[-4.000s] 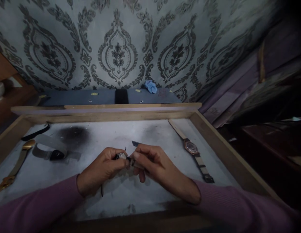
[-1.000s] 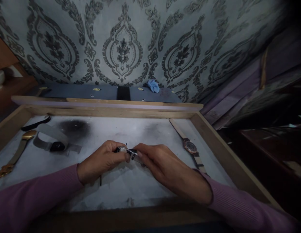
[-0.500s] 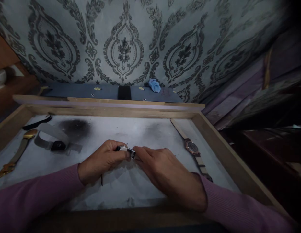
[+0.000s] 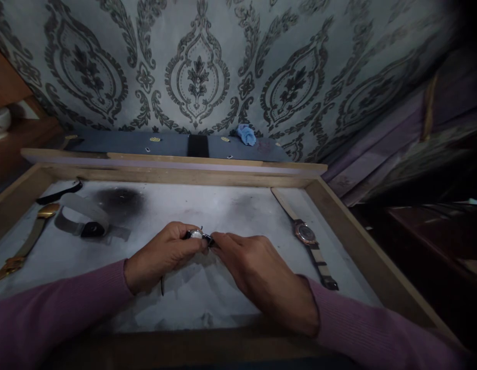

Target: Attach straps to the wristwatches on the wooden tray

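Note:
My left hand (image 4: 167, 252) grips a small wristwatch (image 4: 195, 234) with a pale round dial and a dark strap, thumb across its lower side. A thin dark strap end hangs down below that hand. From the right, my right hand (image 4: 253, 262) pinches the dark strap close to the watch case; its fingertips partly cover what they hold. Both hands are closed and nearly touch, above the white floor of a wooden-framed tray (image 4: 176, 177).
On the right lies a wristwatch (image 4: 305, 234) with a pale and dark strap. At left are a grey-banded smartwatch (image 4: 92, 229), a gold-toned watch (image 4: 15, 264) and a black strap (image 4: 59, 192). A blue crumpled cloth (image 4: 246, 134) sits beyond the tray's far edge.
My right hand has shifted slightly left and closer in on the strap beside the watch case. My left hand keeps its hold, almost unmoved.

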`<state>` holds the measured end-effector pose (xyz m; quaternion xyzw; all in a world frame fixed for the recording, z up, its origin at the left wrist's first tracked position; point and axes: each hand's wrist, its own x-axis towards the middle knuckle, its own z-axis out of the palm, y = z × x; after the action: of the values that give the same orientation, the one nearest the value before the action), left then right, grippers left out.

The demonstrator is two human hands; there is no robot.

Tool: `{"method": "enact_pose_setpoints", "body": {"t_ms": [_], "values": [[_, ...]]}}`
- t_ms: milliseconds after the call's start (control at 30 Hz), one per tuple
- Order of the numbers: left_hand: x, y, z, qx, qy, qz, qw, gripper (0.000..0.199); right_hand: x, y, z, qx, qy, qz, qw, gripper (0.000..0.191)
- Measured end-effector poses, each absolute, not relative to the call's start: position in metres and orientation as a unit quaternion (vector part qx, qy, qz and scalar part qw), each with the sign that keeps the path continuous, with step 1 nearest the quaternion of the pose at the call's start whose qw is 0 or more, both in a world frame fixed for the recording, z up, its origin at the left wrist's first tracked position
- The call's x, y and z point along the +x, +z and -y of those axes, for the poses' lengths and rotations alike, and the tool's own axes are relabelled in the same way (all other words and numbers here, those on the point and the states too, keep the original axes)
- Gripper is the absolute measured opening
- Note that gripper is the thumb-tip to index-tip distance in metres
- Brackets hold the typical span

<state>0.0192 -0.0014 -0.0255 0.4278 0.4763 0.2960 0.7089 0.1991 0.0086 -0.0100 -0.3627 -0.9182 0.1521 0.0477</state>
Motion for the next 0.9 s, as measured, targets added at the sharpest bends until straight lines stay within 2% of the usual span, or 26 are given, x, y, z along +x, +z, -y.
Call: {"method": "enact_pose_setpoints", "body": {"t_ms": [133,400,633,800,900], "values": [[0.019,-0.026,0.002,0.424,0.306,-0.478,0.706,0.018,0.198,-0.011,-0.009,-0.367,0.159,0.914,0.059,0.017],[0.020,-0.024,0.001,0.417,0.322,-0.485,0.698,0.018,0.198,-0.003,-0.011,-0.389,0.254,0.880,0.100,0.019],[0.019,-0.023,0.000,0.413,0.314,-0.493,0.698,0.017,0.208,0.001,-0.027,-0.430,0.378,0.794,0.204,0.048],[0.020,-0.024,-0.001,0.417,0.313,-0.498,0.692,0.018,0.211,-0.005,-0.036,-0.384,0.510,0.745,0.194,0.030],[0.020,-0.023,0.000,0.421,0.308,-0.499,0.692,0.018,0.210,-0.006,-0.033,-0.380,0.510,0.747,0.192,0.023]]}}
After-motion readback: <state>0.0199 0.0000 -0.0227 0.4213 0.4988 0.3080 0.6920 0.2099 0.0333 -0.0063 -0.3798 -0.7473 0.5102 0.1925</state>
